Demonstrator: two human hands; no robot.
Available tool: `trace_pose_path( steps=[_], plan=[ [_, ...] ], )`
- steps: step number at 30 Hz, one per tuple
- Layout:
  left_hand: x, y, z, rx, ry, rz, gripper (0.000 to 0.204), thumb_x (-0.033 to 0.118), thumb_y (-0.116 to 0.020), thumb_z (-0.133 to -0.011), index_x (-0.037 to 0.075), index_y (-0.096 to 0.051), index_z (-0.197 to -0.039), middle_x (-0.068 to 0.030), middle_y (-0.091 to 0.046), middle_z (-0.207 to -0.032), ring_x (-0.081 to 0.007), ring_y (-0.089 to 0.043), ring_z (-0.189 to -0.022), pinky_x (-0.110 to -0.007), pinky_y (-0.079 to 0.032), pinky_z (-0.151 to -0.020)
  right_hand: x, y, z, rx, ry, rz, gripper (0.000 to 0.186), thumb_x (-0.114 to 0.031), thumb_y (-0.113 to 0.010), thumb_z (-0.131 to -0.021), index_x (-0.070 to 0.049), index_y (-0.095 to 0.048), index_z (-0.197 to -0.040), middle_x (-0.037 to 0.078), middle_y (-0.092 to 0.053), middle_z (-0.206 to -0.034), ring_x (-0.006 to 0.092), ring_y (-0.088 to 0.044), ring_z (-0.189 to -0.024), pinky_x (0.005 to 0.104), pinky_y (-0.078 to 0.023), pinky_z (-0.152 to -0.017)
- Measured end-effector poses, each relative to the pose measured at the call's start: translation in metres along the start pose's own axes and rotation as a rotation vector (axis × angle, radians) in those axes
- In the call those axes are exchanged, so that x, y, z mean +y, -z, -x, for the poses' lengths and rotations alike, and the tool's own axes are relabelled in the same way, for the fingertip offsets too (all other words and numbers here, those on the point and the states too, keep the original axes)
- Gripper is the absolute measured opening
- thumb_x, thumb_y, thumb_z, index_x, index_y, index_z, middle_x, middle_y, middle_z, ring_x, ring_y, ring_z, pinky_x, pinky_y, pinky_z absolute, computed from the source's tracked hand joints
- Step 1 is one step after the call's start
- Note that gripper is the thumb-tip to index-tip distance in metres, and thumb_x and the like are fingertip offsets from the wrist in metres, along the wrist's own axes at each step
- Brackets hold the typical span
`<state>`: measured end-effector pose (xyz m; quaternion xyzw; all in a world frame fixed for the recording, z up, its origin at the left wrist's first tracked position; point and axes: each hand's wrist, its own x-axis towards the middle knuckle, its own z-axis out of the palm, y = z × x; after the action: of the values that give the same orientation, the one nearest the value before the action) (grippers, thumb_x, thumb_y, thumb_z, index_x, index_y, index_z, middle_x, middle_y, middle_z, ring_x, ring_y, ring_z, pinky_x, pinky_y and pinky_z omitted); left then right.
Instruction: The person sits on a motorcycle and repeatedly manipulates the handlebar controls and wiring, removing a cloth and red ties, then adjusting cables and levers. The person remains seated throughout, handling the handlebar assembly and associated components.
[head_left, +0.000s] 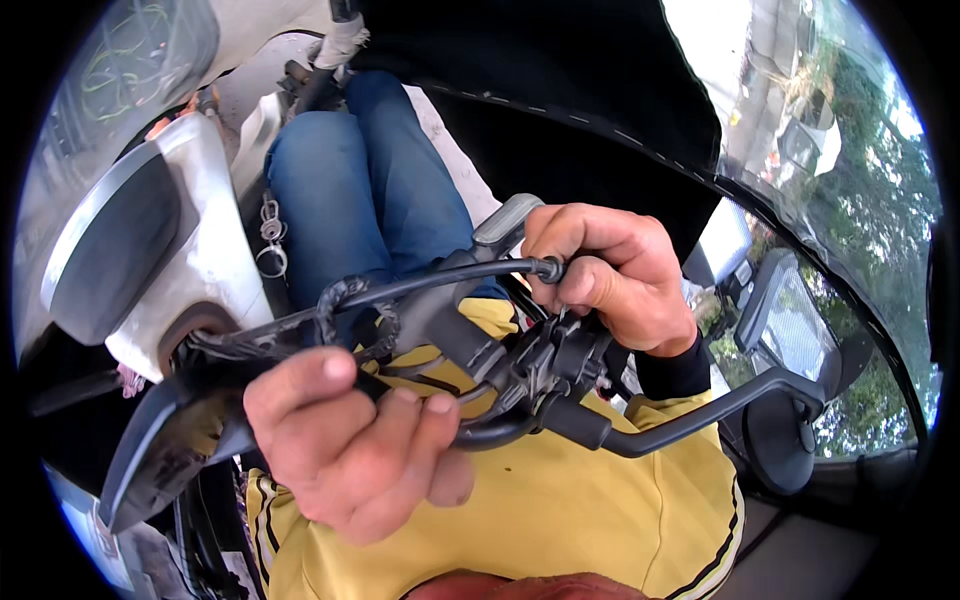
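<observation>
My right hand (615,275) pinches the end of a black cable (440,278) between thumb and fingers, at its ribbed collar (548,269). The cable runs left from there past a bundle wrapped in black tape (345,300). My left hand (355,440) is curled beside the handlebar, with its fingertips close to some thin wires (425,368); what lies inside the fingers is hidden. Between the hands sits the handlebar's black clamp and switch assembly (555,360). A black lever (710,412) reaches from it to the right.
A white panel (190,190) with a grey-black mirror housing (115,240) stands at the left, with keys on a ring (271,235) hanging nearby. Rear-view mirrors (790,320) are at the right. A transparent sheet (850,190) and a black cover (560,70) surround my jeans-clad legs (325,190).
</observation>
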<state>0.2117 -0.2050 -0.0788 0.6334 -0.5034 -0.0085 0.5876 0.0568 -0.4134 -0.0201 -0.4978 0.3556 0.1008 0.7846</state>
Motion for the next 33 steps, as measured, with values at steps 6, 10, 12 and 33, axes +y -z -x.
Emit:
trace_pose_path(
  steps=[6,10,12,33],
  plan=[
    [0.011,0.011,0.002,-0.106,0.072,-0.076,0.031,0.038,-0.053,-0.102,0.018,-0.066,-0.082,0.0037,-0.059,-0.070,-0.0172,-0.047,-0.080,-0.042,-0.046,-0.079,0.000,-0.004,0.000,0.043,-0.114,0.021,0.027,-0.021,-0.070,-0.108,0.005,-0.069,-0.102,0.006,-0.071,-0.091,0.0099,-0.060,-0.074,0.0264,-0.048,-0.066],
    [0.013,0.015,0.001,-0.152,0.092,-0.052,0.032,0.038,-0.053,-0.102,0.019,-0.067,-0.081,0.0043,-0.058,-0.069,-0.0159,-0.048,-0.081,-0.041,-0.045,-0.081,0.006,-0.008,0.004,0.103,0.043,0.226,0.023,-0.016,-0.074,-0.103,0.006,-0.070,-0.101,0.010,-0.072,-0.088,0.0186,-0.068,-0.076,0.0304,-0.053,-0.069],
    [0.015,0.020,-0.001,-0.188,0.109,-0.045,0.033,0.039,-0.053,-0.101,0.019,-0.068,-0.080,0.0047,-0.058,-0.069,-0.0154,-0.048,-0.081,-0.041,-0.045,-0.081,0.007,-0.009,0.004,0.117,0.142,0.362,0.020,-0.011,-0.079,-0.097,0.007,-0.070,-0.100,0.013,-0.072,-0.086,0.0245,-0.069,-0.072,0.0329,-0.055,-0.067],
    [0.008,0.017,-0.012,-0.190,0.132,0.013,0.027,0.036,-0.057,-0.099,0.016,-0.069,-0.086,0.0016,-0.062,-0.074,-0.0177,-0.050,-0.073,-0.042,-0.046,-0.080,0.016,-0.020,0.008,0.250,0.280,-0.035,0.020,-0.010,-0.064,-0.101,0.007,-0.060,-0.109,0.014,-0.065,-0.094,0.0161,-0.057,-0.080,0.0316,-0.046,-0.074]
  ],
)
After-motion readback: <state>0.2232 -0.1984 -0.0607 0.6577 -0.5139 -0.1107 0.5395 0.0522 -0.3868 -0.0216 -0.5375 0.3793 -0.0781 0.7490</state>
